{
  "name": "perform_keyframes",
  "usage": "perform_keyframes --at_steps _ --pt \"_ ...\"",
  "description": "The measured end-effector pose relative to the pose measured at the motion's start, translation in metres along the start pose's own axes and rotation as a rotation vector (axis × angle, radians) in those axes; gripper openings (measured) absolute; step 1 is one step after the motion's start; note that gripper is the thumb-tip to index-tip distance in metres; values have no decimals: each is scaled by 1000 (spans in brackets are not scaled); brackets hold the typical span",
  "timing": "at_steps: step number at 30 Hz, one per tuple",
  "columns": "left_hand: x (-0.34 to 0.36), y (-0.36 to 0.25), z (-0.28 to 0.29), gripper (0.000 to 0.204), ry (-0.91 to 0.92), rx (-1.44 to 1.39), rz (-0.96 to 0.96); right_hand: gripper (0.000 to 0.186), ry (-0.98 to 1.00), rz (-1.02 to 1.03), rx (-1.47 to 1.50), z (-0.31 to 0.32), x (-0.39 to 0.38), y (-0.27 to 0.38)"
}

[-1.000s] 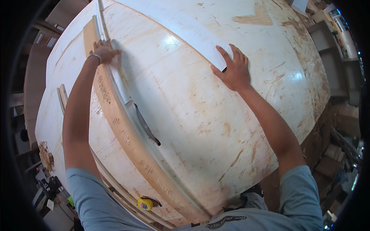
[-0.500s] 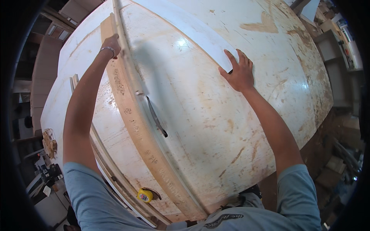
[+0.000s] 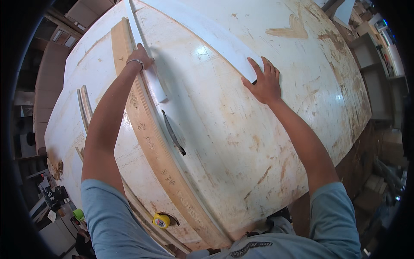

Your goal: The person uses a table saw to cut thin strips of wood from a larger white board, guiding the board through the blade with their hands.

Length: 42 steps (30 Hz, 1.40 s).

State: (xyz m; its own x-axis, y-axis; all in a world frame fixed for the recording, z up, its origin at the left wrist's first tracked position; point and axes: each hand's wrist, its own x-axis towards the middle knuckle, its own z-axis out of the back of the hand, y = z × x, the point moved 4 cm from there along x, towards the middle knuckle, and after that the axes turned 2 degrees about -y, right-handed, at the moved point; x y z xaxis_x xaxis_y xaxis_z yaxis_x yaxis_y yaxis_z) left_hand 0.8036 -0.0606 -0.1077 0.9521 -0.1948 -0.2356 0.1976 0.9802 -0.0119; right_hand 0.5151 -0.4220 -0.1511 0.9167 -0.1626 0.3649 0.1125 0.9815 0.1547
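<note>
My left hand (image 3: 142,59) is closed around a narrow white strip (image 3: 153,87) lying along the inner edge of a long wooden plank (image 3: 153,155) with pencil marks. My right hand (image 3: 263,82) rests with spread fingers on the end of a long, wide white board (image 3: 202,30) with a wooden edge, which runs diagonally toward the back. A narrow dark grey tool (image 3: 173,134) lies just below the strip's near end, beside the plank. A yellow tape measure (image 3: 161,221) is by the plank near my body.
The large white worktable (image 3: 315,129) is scuffed and stained. More narrow wooden strips (image 3: 84,103) lie at its left. Cabinet boxes (image 3: 375,86) stand beyond the right edge; flat panels (image 3: 45,99) and assorted tools (image 3: 56,194) are off the left edge.
My left hand has closed on the white strip and moved toward me; the strip's near end has shifted right, away from the plank. My right hand stays on the wide board. The view has shifted slightly.
</note>
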Motion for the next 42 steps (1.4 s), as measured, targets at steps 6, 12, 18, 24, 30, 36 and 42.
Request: perform_keyframes --at_steps 6,12,18,24,30,36,42 --pt "35 51 55 79 33 -334 146 75 34 -22 -19 1 0 2" --pt "-62 176 142 41 -131 -478 178 73 8 -67 -7 -4 -3 -3" --pt "-293 272 75 58 -263 -332 401 77 -106 -64 69 7 -25 -4" --pt "-571 250 -5 47 -448 -484 629 78 -26 -128 2 70 -151 -34" --pt "-728 215 -92 48 -431 -391 669 95 279 -335 -35 148 -283 -52" --pt "-788 167 -106 54 -570 -150 598 99 585 -502 424 201 -379 -48" --pt "-797 -110 -93 80 -299 -889 -45 90 1008 -726 2204 236 -445 -4"
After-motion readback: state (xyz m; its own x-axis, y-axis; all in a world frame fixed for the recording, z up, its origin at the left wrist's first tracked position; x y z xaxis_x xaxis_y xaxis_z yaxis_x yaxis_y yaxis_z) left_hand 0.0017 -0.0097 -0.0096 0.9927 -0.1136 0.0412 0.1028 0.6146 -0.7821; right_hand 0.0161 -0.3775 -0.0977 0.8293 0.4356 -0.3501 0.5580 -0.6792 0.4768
